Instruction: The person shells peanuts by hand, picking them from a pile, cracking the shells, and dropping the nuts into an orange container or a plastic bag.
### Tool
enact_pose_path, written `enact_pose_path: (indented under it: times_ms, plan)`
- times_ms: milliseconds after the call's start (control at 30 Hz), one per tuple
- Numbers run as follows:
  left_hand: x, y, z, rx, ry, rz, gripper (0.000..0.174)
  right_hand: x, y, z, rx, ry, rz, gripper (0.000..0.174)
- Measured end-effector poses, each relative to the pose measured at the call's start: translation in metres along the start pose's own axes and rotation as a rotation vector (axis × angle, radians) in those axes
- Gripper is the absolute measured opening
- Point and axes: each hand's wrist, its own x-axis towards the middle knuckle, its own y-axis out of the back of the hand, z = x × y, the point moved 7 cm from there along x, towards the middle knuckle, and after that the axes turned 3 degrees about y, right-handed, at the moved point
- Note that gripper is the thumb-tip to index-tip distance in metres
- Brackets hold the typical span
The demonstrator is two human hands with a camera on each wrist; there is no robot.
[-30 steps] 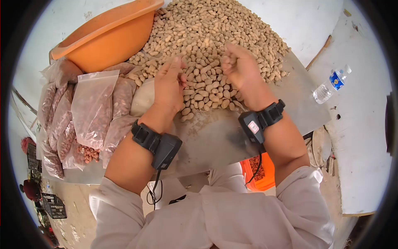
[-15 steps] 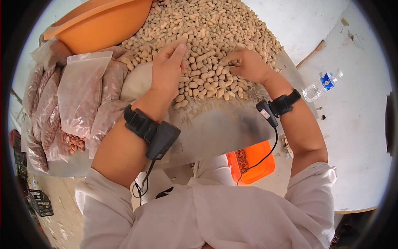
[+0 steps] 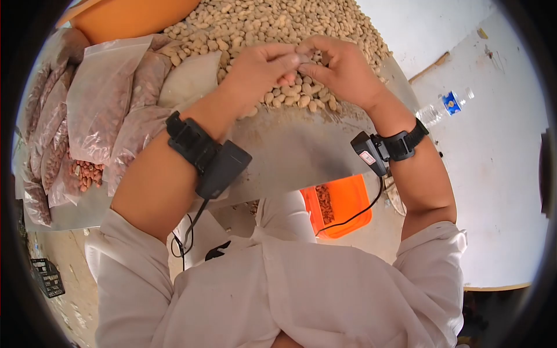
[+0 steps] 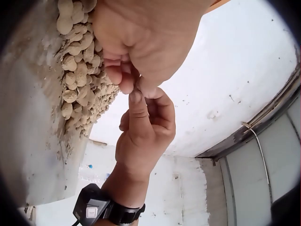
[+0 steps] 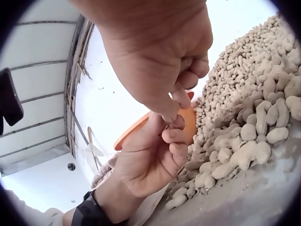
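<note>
Over the near edge of a heap of unshelled peanuts [image 3: 290, 20], both hands meet at their fingertips. My left hand [image 3: 255, 68] has thumb and forefinger pinched together, with the other fingers curled under. From the other side my right hand [image 3: 348, 72] brings its thumb and forefinger to the same spot, as the left wrist view also shows with the right thumb [image 4: 138, 113] pressed up there. Between the fingertips is a small peanut, almost wholly covered by them. In the right wrist view, the left hand [image 5: 148, 165] shows its palm side, beside the heap.
Clear bags of reddish shelled peanuts [image 3: 107, 104] lie left on the metal table [image 3: 284, 145], an orange basin [image 3: 133, 20] behind them. A water bottle [image 3: 444, 109] is at the right. Below the table edge sits an orange tub [image 3: 348, 209] with reddish kernels.
The hands were apart over the heap and have come together at the fingertips. My left hand has turned inward towards the right one. The head view has shifted, so the table sits higher.
</note>
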Motion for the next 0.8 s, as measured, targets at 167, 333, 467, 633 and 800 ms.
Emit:
enact_pose_path:
  times_ms: [167,333,467,633,800]
  plan:
    - [0.002,0.026,-0.001,-0.035,-0.002,0.19,0.022,-0.049,0.047,0.004,0.06,-0.258,0.008,0.014]
    - [0.001,0.029,0.005,-0.072,-0.097,0.239,0.019,-0.166,0.081,0.035,0.175,-0.725,-0.284,0.007]
    - [0.002,0.024,0.003,0.004,-0.076,0.249,0.018,-0.207,0.099,0.041,-0.126,-0.804,-0.357,0.01]
    - [0.002,0.013,0.002,-0.015,-0.071,0.156,0.026,-0.15,0.106,0.027,0.116,-0.586,-0.052,0.02]
    - [-0.003,0.006,0.012,-0.038,-0.031,0.093,0.031,-0.046,0.044,0.007,0.456,-0.249,0.084,0.027]
